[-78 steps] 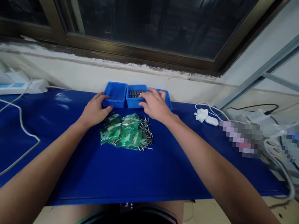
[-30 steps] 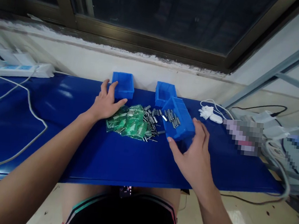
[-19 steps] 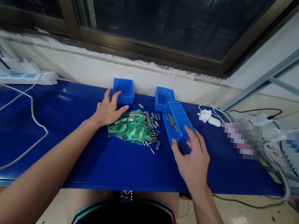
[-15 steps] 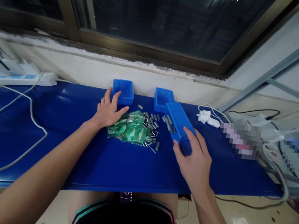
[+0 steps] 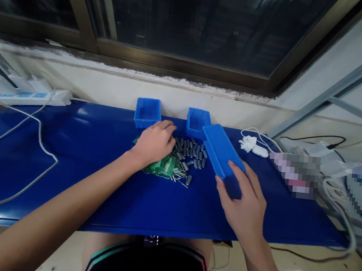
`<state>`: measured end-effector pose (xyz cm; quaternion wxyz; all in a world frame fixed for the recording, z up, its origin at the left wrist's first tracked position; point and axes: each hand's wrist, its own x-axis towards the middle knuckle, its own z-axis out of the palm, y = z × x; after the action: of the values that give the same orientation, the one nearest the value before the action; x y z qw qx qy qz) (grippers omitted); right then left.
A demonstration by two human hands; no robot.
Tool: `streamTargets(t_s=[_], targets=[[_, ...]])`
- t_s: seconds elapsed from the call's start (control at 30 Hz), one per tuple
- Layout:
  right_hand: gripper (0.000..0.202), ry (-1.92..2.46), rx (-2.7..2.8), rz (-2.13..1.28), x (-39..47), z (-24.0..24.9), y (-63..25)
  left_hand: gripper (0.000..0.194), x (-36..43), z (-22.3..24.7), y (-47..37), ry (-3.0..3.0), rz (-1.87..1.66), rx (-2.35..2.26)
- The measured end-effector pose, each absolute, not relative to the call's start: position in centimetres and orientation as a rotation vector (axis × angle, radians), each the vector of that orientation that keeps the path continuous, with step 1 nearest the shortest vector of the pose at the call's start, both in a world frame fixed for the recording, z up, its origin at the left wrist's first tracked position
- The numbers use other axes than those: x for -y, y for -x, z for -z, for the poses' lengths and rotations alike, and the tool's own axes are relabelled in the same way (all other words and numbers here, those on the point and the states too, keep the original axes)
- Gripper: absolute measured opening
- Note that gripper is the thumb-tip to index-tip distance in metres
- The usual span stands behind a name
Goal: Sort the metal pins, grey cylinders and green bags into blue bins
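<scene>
My right hand [image 5: 247, 203] grips the near end of a long blue plastic bin [image 5: 223, 150], which is tipped over on its side, its open side toward the pile. Small grey metal cylinders [image 5: 195, 150] lie scattered on the blue table beside the bin. My left hand [image 5: 157, 141] is over the pile, fingers bent and somewhat apart, with nothing visible in it; its fingertips are partly hidden. Beneath and beside it lie green-tinted clear plastic bags [image 5: 163, 167] with metal parts inside. Several thin metal pins [image 5: 179, 178] stick out at the pile's near right edge.
Two blue bins, a left one [image 5: 147, 114] and a right one [image 5: 198, 122], stand against the wall behind the pile. A white power strip [image 5: 55, 98] and cable [image 5: 42, 147] lie at left. At right are a white plug-like item [image 5: 259, 150] and a blurred pinkish box [image 5: 293, 173].
My left hand has moved right, from beside the left bin to over the bags. More cylinders lie on the table beside the tipped bin, which has turned further over and shifted slightly right.
</scene>
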<state>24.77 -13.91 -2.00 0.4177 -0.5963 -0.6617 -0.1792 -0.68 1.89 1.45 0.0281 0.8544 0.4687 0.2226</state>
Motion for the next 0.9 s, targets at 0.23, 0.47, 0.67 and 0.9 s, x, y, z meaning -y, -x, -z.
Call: streamTargets(t_s=[0.23, 0.47, 0.67, 0.9], targets=[[0.064, 1.382, 0.987, -0.09, 14.3, 2.4, -24.0, 0.066, -3.3, -1.7, -3.0, -2.575, -0.129, -1.422], [0.057, 1.179, 0.727, -0.699, 11.4, 0.1, -22.8, 0.065, -1.7, -2.3, -1.1, -2.506, -0.364, -1.31], [0.059, 1.046, 0.855, -1.074, 4.6, -3.3, -17.7, 0.087, -0.6, -4.3, 1.6, -2.187, -0.941, -1.097], [0.051, 1.275, 1.016, -0.901, -1.7, -4.1, -18.2, 0.046, -4.8, -4.4, 2.0, -2.399, -0.975, -1.497]])
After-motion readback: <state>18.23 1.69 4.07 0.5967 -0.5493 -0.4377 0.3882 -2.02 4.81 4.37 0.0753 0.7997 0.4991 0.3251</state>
